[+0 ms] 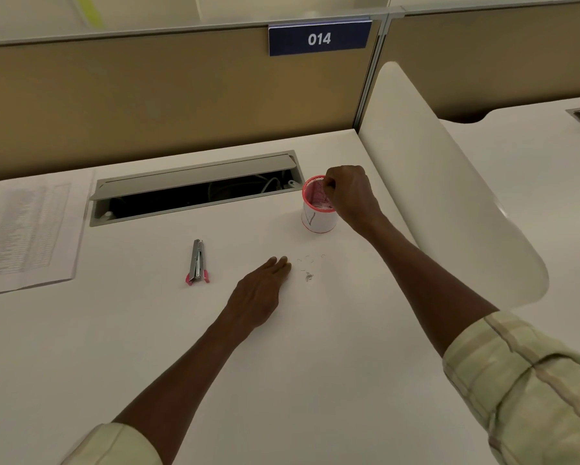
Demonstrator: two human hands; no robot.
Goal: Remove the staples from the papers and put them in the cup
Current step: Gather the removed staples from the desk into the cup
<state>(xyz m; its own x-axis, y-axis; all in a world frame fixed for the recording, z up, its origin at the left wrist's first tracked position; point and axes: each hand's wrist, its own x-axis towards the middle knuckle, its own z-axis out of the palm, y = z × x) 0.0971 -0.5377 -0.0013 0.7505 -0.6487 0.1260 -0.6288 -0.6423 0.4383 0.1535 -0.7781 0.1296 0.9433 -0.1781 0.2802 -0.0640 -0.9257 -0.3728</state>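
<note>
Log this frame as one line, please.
phase: dropping staples | right hand: pinched over cup | left hand: flat on desk by loose staples | remover: idle | papers: far left

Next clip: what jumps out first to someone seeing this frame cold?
The right hand pinched over the pink-rimmed cup at the desk's far right. Below it, loose staples lie scattered beside the left hand, flat on the white desk. The staple remover lies idle further left.

You're at white desk (315, 364), tan partition (147, 102) behind with blue "014" sign (319, 38), open cable tray (194, 189), white side divider (432, 182), dim warm light.
</note>
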